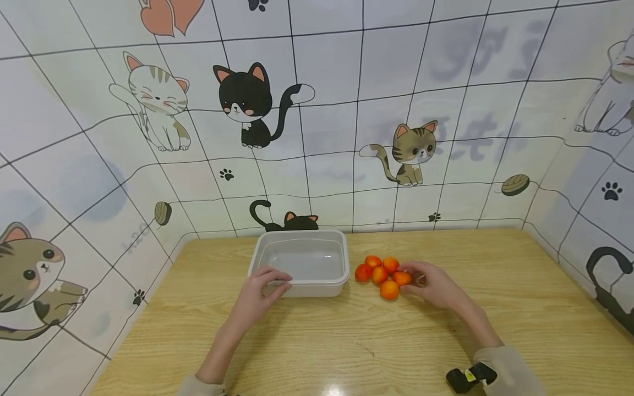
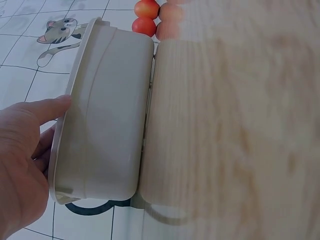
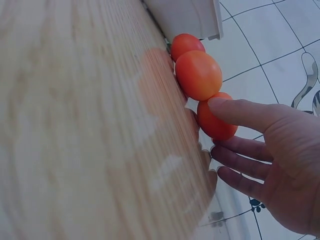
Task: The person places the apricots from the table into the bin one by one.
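Observation:
A white rectangular plastic container (image 1: 312,290) stands on the table, its open top facing up. My left hand (image 1: 257,300) pinches its near rim at the left, the thumb on the outer side and the fingers over the inner side, as the left wrist view shows. To the container's right, several small orange-red tomatoes (image 1: 379,275) lie close together. My right hand (image 1: 435,286) holds the rightmost tomato (image 3: 215,125) between thumb and fingers. Another tomato (image 3: 199,75) sits right beside the thumb tip in the right wrist view.
The light wooden table (image 1: 317,341) meets a wall (image 1: 327,137) covered with cat drawings behind the container, with more wall at both sides. A black device (image 1: 470,377) is strapped at the right wrist.

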Demonstrator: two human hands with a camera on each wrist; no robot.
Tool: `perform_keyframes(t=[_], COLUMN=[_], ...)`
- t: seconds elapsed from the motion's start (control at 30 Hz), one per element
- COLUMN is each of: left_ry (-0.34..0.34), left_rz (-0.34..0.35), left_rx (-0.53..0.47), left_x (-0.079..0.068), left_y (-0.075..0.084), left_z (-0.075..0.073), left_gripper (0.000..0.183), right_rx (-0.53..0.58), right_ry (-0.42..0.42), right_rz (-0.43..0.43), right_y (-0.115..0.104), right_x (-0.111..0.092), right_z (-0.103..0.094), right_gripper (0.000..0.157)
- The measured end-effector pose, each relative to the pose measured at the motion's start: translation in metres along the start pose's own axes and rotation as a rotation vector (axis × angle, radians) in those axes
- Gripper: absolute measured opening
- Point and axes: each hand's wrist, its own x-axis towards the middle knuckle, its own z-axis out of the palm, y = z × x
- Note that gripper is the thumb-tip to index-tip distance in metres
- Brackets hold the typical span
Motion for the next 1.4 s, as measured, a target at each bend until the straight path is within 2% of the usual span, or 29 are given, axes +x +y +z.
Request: perform_keyframes(t=[0.57,0.73,1.1,1.4], left_ry=[0.022,0.013,0.016,-0.014], left_rz=[0.002,-0.019,-0.021,-0.048], left_rx=[-0.027,-0.043,-0.042,-0.045], left_x=[0.000,0.000,0.000,-0.001], left_y=[0.002,0.001,0.000,-0.001], left_z=[-0.001,0.000,0.000,-0.001], left_gripper=[0.014,0.014,0.013,0.012], right_rx=[-0.017,-0.027,-0.045,-0.039], right_ry=[0.098,0.124,0.169,0.183], right_rz=[0.055,0.043,0.006,-0.040], right_y=[-0.003,-0.009,-0.024,-0.041], right_x=[-0.004,-0.002,0.003,0.010], right_z=[-0.011,-0.012,-0.012,-0.010], right_gripper=[0.041,0.041,0.042,0.046])
